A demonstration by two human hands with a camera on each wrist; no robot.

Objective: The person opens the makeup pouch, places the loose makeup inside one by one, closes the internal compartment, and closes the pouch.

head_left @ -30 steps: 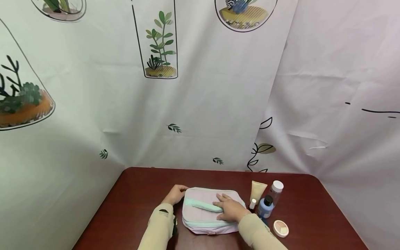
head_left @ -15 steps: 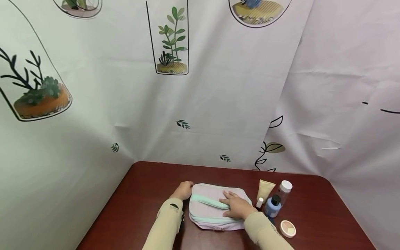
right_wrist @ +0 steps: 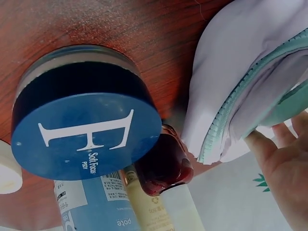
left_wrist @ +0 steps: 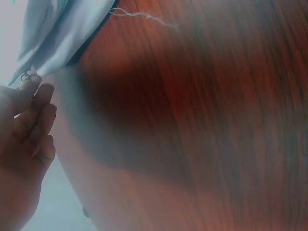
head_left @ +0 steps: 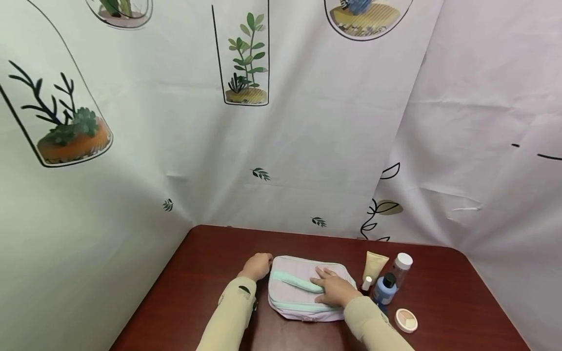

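A pale pink toiletry bag (head_left: 291, 298) with a mint-green zipper and a mint carry handle (head_left: 298, 281) lies flat on the table. My left hand (head_left: 256, 266) is at its back left corner. In the left wrist view, the thumb and index finger of that hand (left_wrist: 21, 139) pinch a small metal zipper pull (left_wrist: 25, 76) at the fabric's edge. Over the right half of the lid my right hand (head_left: 335, 290) rests with fingers spread, fingertips by the handle's end. The right wrist view shows the bag's side and zipper teeth (right_wrist: 226, 115) close to that hand.
Right of the bag stand a cream tube (head_left: 374, 266), a clear bottle with white cap (head_left: 401, 267), a blue bottle with black cap (head_left: 384, 291) and a small dark red bottle (right_wrist: 166, 163). A blue-lidded jar (right_wrist: 86, 134) and round compact (head_left: 406, 320) sit nearer.
The head view has shifted, so the table and bag appear further right. My left hand looks more closed at the bag's corner; my right hand stays on the lid.
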